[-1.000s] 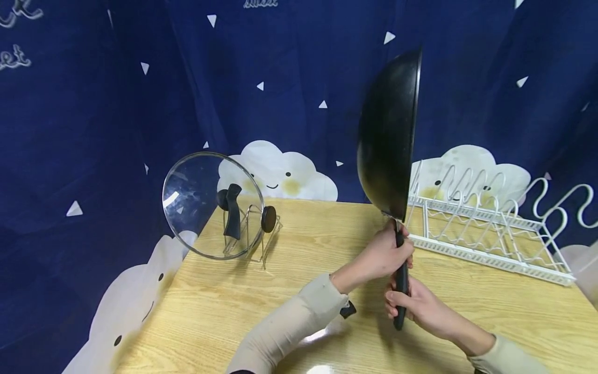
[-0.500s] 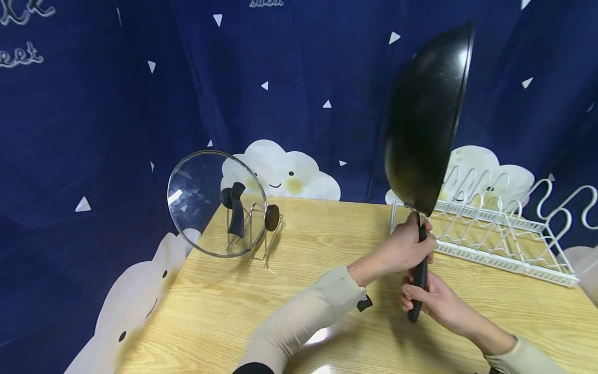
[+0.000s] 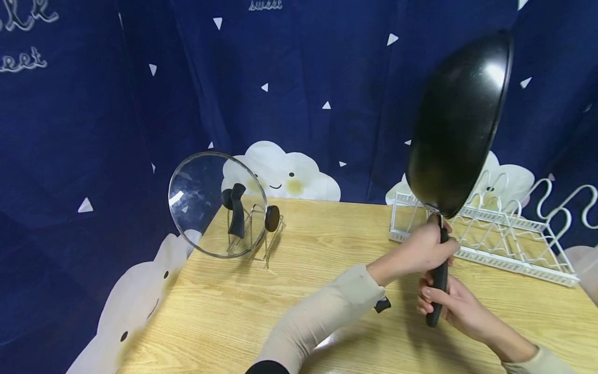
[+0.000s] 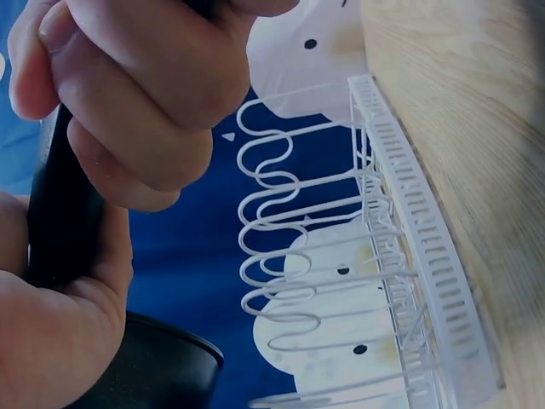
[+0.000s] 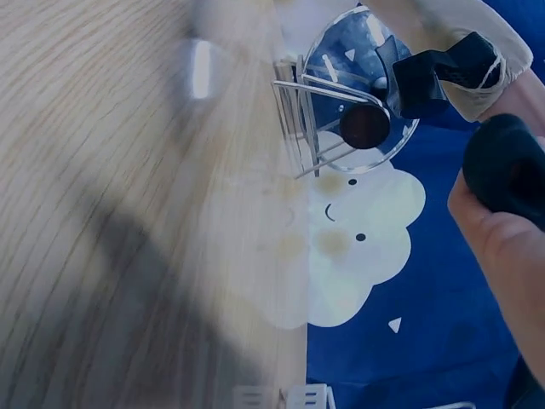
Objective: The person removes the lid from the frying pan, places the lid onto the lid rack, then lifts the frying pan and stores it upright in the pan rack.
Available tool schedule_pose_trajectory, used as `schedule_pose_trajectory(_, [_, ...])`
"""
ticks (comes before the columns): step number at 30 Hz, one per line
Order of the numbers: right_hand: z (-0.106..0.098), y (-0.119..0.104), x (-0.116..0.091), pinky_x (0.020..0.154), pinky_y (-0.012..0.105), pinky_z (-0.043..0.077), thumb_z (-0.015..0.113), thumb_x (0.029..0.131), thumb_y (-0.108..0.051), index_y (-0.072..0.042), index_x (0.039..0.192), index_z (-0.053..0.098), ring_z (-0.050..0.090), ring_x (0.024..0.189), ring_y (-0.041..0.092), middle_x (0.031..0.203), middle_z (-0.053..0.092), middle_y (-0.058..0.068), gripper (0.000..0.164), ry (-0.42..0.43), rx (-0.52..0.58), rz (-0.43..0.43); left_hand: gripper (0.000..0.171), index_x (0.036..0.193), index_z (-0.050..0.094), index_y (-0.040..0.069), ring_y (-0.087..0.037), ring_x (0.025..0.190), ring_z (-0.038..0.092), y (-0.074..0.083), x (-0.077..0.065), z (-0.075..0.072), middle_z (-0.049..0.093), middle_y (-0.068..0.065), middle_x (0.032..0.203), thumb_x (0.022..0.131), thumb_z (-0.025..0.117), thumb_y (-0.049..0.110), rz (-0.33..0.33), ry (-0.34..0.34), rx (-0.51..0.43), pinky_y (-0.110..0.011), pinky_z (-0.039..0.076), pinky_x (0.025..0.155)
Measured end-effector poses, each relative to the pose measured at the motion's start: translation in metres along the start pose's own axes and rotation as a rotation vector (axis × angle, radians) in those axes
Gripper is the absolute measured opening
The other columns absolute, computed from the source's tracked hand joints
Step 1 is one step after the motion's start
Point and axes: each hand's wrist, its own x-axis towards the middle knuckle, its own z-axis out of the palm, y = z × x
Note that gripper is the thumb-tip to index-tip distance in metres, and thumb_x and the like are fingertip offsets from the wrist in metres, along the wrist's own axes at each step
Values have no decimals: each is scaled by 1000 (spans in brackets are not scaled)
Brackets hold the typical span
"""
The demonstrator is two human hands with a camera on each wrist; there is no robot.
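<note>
A black wok [image 3: 460, 124] is raised over the table in the head view, its bowl tilted to the right and its handle pointing down. My left hand [image 3: 425, 246] grips the black handle [image 3: 439, 285] just below the bowl. Lower down, near the handle's end, my right hand [image 3: 460, 306] holds the same handle with fingers curled round it. In the left wrist view the fingers of the right hand [image 4: 145, 94] wrap the handle, and part of the wok [image 4: 153, 366] shows below. The handle's end [image 5: 502, 170] appears at the right wrist view's edge.
A white wire rack [image 3: 509, 228] stands at the table's back right, partly behind the wok. On the left, a glass lid [image 3: 201, 208] leans upright in a small wire stand [image 3: 261, 234]. A blue curtain [image 3: 299, 78] hangs behind the wooden table [image 3: 210, 311].
Both hands have carried the wok to the right, over the white rack's left part. The bowl has tilted further to the right. The lid and stand have stayed put.
</note>
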Motion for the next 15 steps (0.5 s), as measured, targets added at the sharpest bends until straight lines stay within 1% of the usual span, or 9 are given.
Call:
schedule_pose_trajectory(3, [-5, -1, -7, 66, 44, 28, 13, 98, 11, -2, 102, 30, 27, 68, 29, 80, 28, 16, 22, -52, 60, -16, 22, 104, 45, 10, 3, 49, 53, 2, 4, 7, 55, 12, 55, 85, 57, 13, -7, -17, -7, -9, 41, 54])
schedule_pose_trajectory(7, [-10, -1, -14, 66, 43, 26, 12, 98, 11, -3, 105, 31, 25, 68, 28, 82, 25, 16, 25, -89, 128, -27, 19, 100, 46, 11, 2, 51, 52, 6, 9, 14, 55, 12, 54, 84, 57, 14, -21, -32, 13, -8, 40, 56])
schedule_pose_trajectory(12, [-14, -1, -20, 66, 42, 25, 7, 94, 14, -3, 109, 33, 25, 68, 27, 83, 25, 15, 34, -112, 193, -51, 13, 90, 48, 13, 2, 51, 51, 8, 14, 21, 54, 11, 53, 82, 59, 13, -5, -22, 40, -9, 39, 54])
schedule_pose_trajectory(15, [-15, -1, -23, 66, 42, 25, 6, 93, 14, -3, 110, 32, 25, 68, 27, 82, 25, 15, 35, -111, 209, -54, 9, 82, 52, 15, 1, 49, 49, 7, 16, 26, 53, 10, 52, 81, 60, 14, 3, -17, 61, -10, 39, 51])
